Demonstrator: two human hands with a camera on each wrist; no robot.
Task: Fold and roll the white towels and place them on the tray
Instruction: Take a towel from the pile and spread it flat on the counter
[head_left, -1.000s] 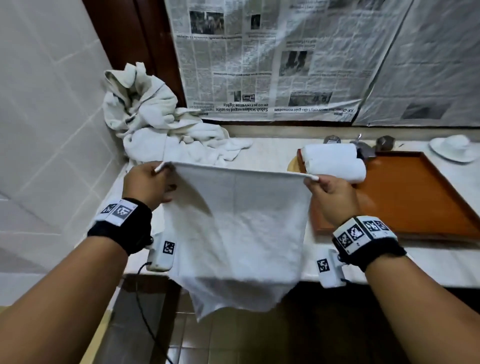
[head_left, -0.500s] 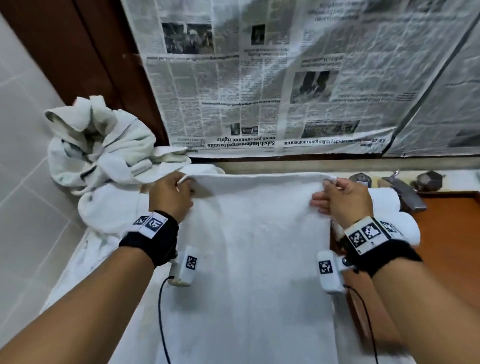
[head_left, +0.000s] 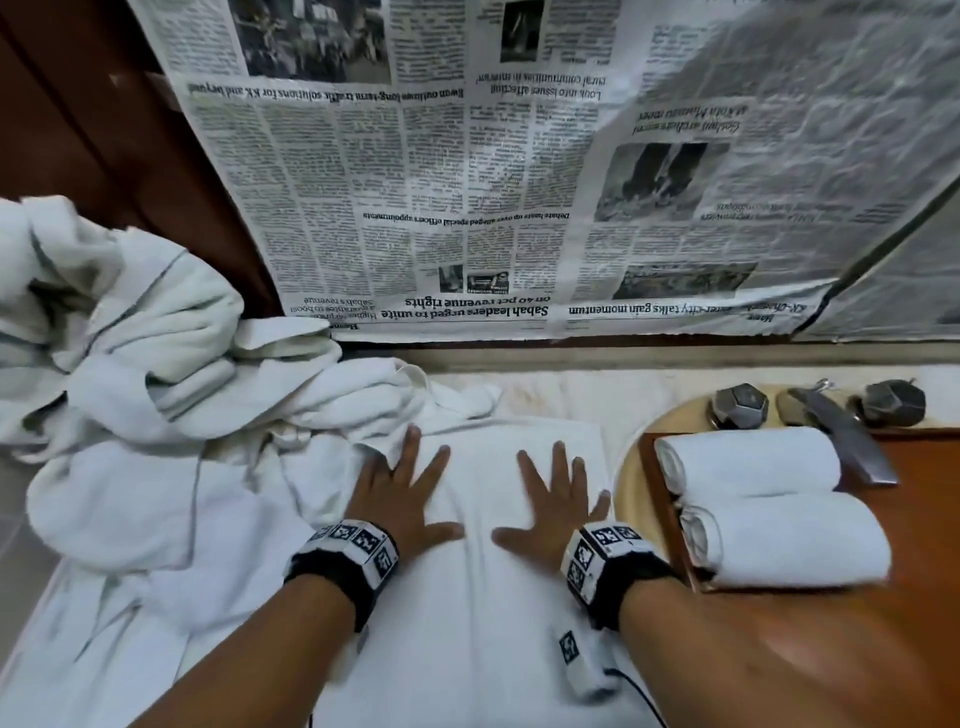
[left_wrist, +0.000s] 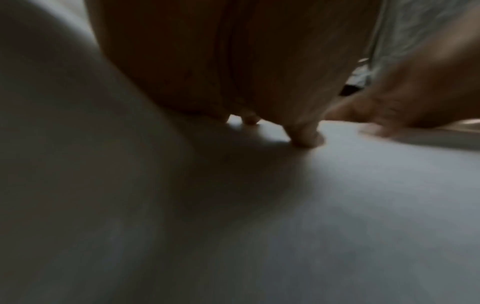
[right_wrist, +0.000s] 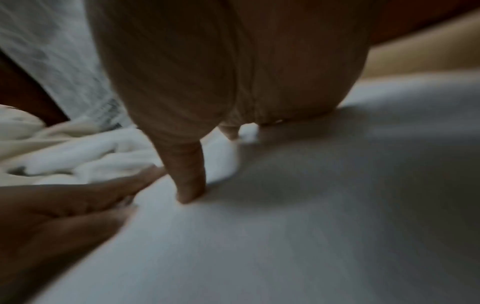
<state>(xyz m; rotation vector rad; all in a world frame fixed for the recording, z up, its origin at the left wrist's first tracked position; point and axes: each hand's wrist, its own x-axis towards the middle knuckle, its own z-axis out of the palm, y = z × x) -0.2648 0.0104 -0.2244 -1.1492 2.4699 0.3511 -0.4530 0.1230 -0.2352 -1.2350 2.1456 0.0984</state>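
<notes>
The white towel (head_left: 483, 582) is lying spread flat on the counter (head_left: 623, 400), between the heap of unfolded towels (head_left: 156, 395) and the tray (head_left: 924, 499) holding two rolled towels (head_left: 769, 509). Both grips are released: the left hand (head_left: 400, 499) and right hand (head_left: 550, 504) are pressing it with splayed fingers. It is looking soft, light and limp; pinching its far corners is probably the best hold for folding.

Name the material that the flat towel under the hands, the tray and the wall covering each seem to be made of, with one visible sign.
Flat towel: soft terry-like cloth, matte white, fuzzy nap.
Tray: probably wood or a wood-look laminate; reddish-brown, smooth, slightly glossy.
Wall covering: newspaper, with printed columns, headlines and wrinkles.
</notes>
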